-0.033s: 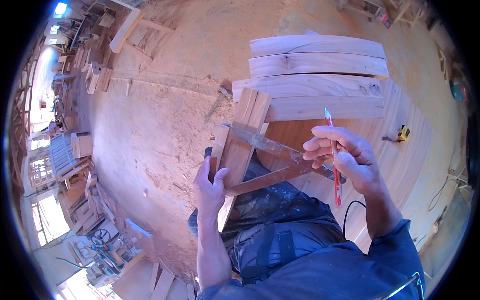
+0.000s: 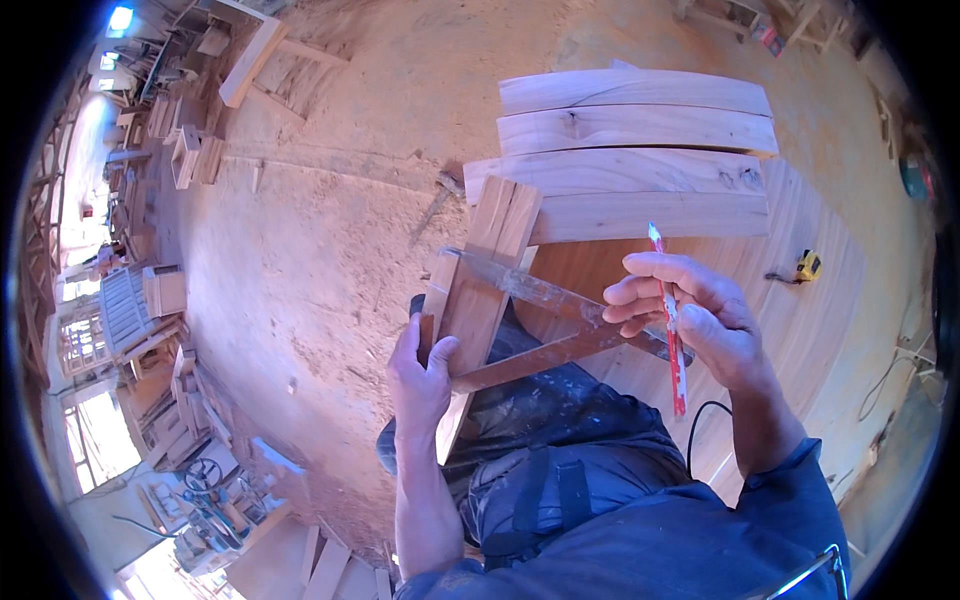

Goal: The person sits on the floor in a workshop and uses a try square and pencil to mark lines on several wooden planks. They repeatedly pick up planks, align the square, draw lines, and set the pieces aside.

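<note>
My left hand [image 2: 418,385] is closed around the near end of a wooden rail [image 2: 478,300], its thumb on one side and its fingers on the other. A worn metal blade [image 2: 530,290] crosses over the rail at a slant. A brown bar [image 2: 530,362] meets the blade toward the right, and together they look like an angle-marking tool. My right hand [image 2: 715,320] pinches a red pencil [image 2: 672,345] with worn white patches, its pale tip pointing away from me. The fingertips of that hand are close to the right part of the blade; whether they touch it I cannot tell.
Several pale boards [image 2: 630,130] lie side by side beyond my hands, on a broad wooden work surface [image 2: 800,230]. A yellow tape measure [image 2: 808,266] rests at the right. On the dusty floor lies a hammer-like tool [image 2: 437,205]. Furniture and timber [image 2: 145,300] stand along the left.
The pencil and the right fingers have shifted very slightly. The left hand, rail and blade stay where they were.
</note>
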{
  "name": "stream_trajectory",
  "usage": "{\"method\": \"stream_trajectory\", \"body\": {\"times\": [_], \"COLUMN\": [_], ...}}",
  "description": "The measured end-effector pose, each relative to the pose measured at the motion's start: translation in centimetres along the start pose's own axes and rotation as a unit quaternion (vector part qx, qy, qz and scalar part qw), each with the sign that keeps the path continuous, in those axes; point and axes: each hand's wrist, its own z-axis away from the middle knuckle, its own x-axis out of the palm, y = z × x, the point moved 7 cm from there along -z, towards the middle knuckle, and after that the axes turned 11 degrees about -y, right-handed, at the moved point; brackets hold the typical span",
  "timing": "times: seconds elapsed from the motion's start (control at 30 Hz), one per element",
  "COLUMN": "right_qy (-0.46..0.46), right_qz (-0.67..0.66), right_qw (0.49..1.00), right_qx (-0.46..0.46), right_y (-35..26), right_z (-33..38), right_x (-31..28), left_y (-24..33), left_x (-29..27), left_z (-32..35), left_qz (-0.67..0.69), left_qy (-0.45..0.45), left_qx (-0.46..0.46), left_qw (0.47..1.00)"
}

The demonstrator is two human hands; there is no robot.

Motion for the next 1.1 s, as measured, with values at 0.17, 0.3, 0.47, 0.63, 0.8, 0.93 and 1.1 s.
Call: {"method": "stream_trajectory", "body": {"times": [0.17, 0.3, 0.47, 0.63, 0.8, 0.93, 1.1], "right_qy": [-0.043, 0.035, 0.048, 0.021, 0.024, 0.001, -0.090], "right_qz": [-0.073, -0.016, 0.084, 0.229, 0.308, 0.357, 0.397], "right_qw": [0.995, 0.998, 0.994, 0.973, 0.951, 0.934, 0.912], "right_qx": [-0.061, -0.046, -0.051, -0.004, 0.021, -0.001, -0.046], "right_y": [-0.2, 0.3, 0.4, -0.4, -0.4, 0.3, 1.8], "right_z": [-0.2, 0.1, 0.4, -0.5, -3.7, -6.8, -9.7], "right_x": [0.1, -1.2, -2.8, -1.9, -0.7, 0.1, 1.0], "left_y": [-0.5, -0.1, -0.1, -0.4, -0.4, 0.6, 0.2], "left_x": [0.0, 0.0, -0.1, 0.0, 0.1, -0.1, 0.0], "left_z": [-0.1, -0.2, -0.1, -0.1, -0.3, -0.2, -0.3], "left_qz": [0.000, -0.012, -0.006, -0.002, 0.003, -0.008, -0.021], "left_qy": [-0.005, -0.013, -0.018, -0.018, -0.021, -0.022, 0.002], "left_qx": [-0.003, -0.026, -0.039, -0.042, -0.040, -0.039, -0.004], "left_qw": [1.000, 1.000, 0.999, 0.999, 0.999, 0.999, 1.000]}}
